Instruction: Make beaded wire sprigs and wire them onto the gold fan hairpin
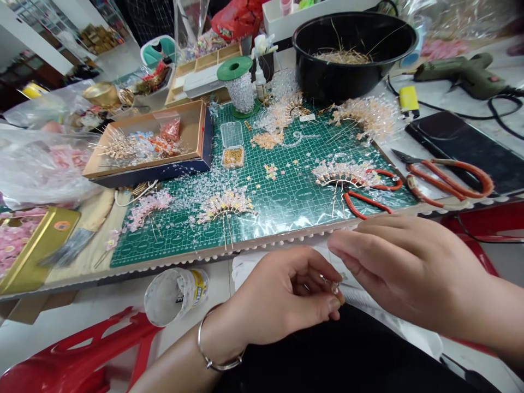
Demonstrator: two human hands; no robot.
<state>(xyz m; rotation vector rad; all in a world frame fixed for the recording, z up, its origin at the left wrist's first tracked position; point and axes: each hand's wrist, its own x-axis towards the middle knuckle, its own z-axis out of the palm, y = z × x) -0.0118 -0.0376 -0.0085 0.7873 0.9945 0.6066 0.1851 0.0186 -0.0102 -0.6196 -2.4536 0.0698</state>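
Note:
My left hand (286, 295) is closed in a pinch above my lap, with small clear beads (331, 284) showing between thumb and fingers. Just right of it hovers my right hand (401, 267), its fingers stretched out side by side and its palm turned away from view; no held thing shows in it. On the green cutting mat (282, 196) beyond lie beaded hair combs: a pink and yellow one (225, 207), a pale one (344, 173) and a pink one (149, 207). Red-handled scissors (366, 202) lie partly under the pale comb.
Red-handled pliers (454, 174) and a dark phone-like slab (470, 150) lie at right, near a glue gun (462, 76). Behind stand a black basin (352, 76) and a bead spool (237, 87). A cardboard box (147, 169) and brush (82, 234) are at left.

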